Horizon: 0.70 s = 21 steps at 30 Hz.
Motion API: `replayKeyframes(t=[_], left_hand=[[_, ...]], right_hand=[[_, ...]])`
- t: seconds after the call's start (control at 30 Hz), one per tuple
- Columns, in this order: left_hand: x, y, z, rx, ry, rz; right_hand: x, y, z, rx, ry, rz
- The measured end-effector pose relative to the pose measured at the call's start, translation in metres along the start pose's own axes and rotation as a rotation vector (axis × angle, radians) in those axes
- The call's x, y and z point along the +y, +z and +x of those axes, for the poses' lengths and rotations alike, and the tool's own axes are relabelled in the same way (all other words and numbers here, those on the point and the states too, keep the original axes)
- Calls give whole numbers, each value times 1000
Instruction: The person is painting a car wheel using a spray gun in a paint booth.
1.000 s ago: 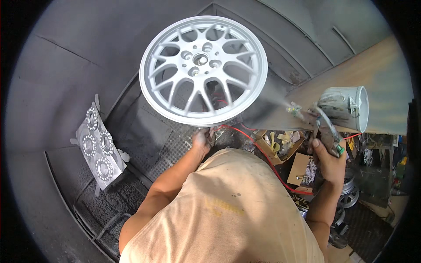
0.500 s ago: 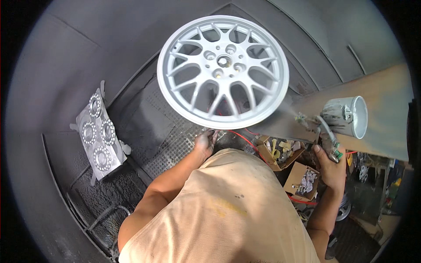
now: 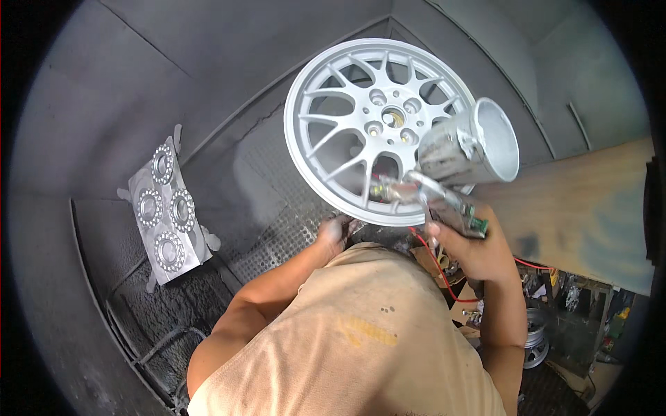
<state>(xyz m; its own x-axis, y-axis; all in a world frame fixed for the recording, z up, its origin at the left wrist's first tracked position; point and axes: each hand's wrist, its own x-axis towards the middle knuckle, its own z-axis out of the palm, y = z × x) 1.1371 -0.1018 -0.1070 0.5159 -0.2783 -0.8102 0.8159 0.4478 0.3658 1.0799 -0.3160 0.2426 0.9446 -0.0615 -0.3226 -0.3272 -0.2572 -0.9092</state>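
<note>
A pale silver-white alloy wheel [image 3: 325, 132] with mesh-like spokes faces up in front of me. My right hand [image 3: 472, 243] is closed round a paint spray gun [image 3: 444, 204], its nozzle over the wheel's near right part. The gun's paint-streaked metal cup [image 3: 451, 152] hides some right-hand spokes. Under the near rim, my left hand [image 3: 337, 232] has its fingers curled; the rim and shadow cover the fingertips, so what they hold is hidden.
At the left, a silver-coated sheet [image 3: 177, 239] bears several round rings with holes. A red hose [image 3: 437, 260] runs below the gun. A brown board [image 3: 576, 208] stands at the right, and another wheel [image 3: 535, 343] lies low beyond my right forearm.
My right hand has brought the spray gun left, from beside the wheel to over its near right part. The wheel sits further right and lower in view. My left hand stays by the rim.
</note>
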Motion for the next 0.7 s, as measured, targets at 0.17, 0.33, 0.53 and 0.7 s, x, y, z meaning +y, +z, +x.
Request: replayKeyframes(t=[0.17,0.33,0.53,0.7], left_hand=[[6,-10,22,-94,14,53],[27,16,3,-14,-25,103],[39,37,-11,7,-52,190],[33,27,1,-27,-52,212]], right_hand=[[-26,-5,43,125,-32,1],[-25,-29,65,325,-130,-18],[-11,-64,60,566,-144,-127],[4,-84,24,724,4,-107]])
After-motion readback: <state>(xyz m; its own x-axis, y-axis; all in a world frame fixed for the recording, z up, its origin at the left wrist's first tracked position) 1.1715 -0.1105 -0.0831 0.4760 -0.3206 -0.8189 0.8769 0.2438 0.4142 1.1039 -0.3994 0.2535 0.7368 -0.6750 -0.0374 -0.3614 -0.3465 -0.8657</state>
